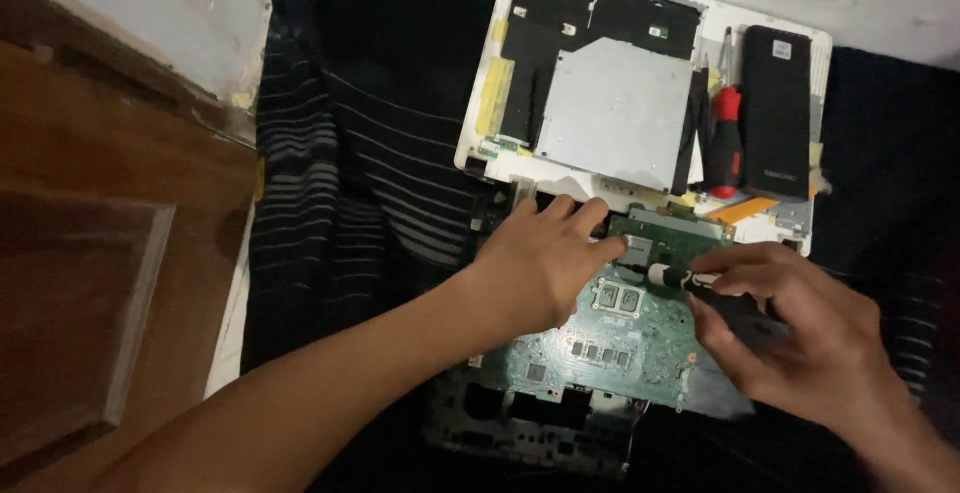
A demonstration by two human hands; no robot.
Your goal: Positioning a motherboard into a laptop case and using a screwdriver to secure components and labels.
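Right hand [800,338] pinches a black-handled screwdriver [690,281] over the thin, fragile green circuit board [610,338]; left hand [545,263], grip relaxed flat, steadies its edge.

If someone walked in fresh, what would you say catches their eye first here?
Probably the green circuit board at centre, with the left hand pressing on its upper edge and the right hand working a black screwdriver against it. Above lies the white laptop shell, holding a red-handled screwdriver and a black battery pack, all on dark striped cloth.
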